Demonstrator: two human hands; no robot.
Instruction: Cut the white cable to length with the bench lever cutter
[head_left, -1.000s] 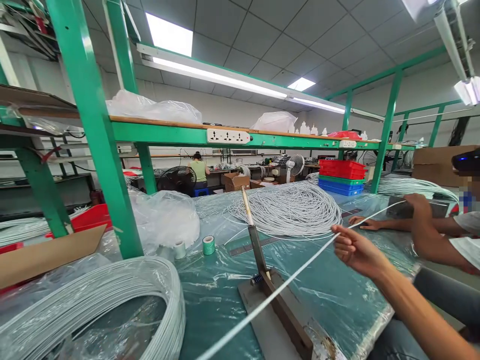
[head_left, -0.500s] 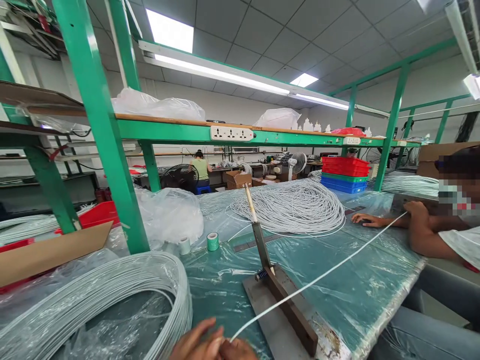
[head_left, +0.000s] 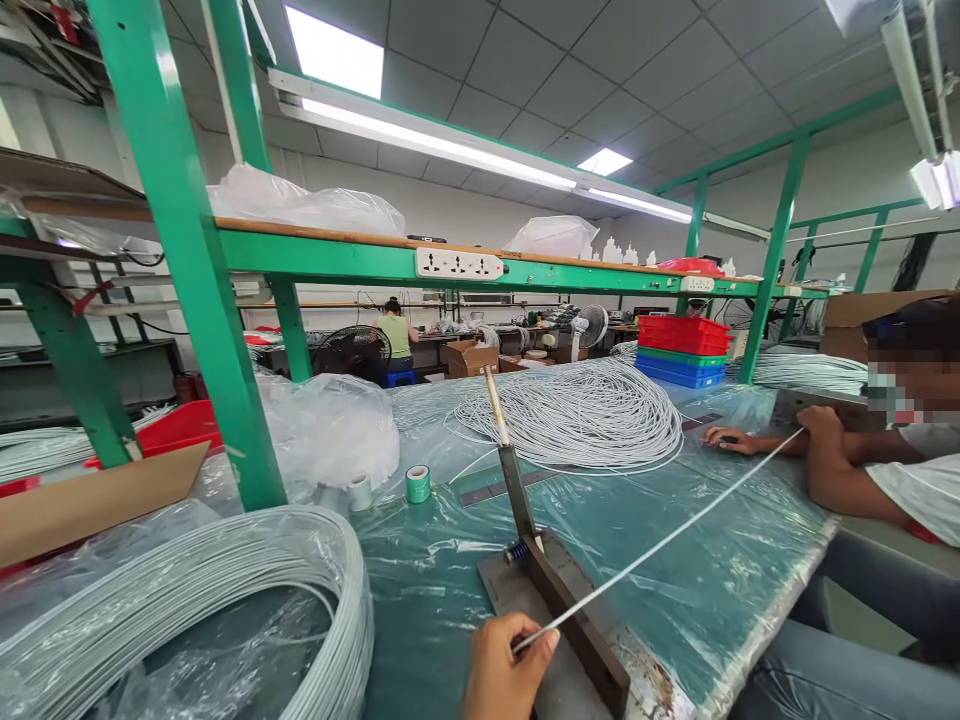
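My left hand [head_left: 506,665] is closed in a pinch on a thin white cable [head_left: 660,540], low in the middle of the view. The cable runs taut up to the right, over a lever cutter, to the hand [head_left: 821,420] of another person. The cutter's arm [head_left: 514,480] stands raised, and its metal base [head_left: 499,585] lies just past my hand. My right hand is out of view.
A big coil of white cable [head_left: 352,590] lies at left, and a loose coil [head_left: 577,410] farther back. Green tape [head_left: 418,484] sits near a green post [head_left: 202,300]. Stacked bins [head_left: 679,345] stand beyond. A co-worker's other hand [head_left: 729,438] rests on the table.
Before, both my hands were together at the bottom around the cable end. Now my left hand has moved right and up along the cable, and my right hand has left the view.
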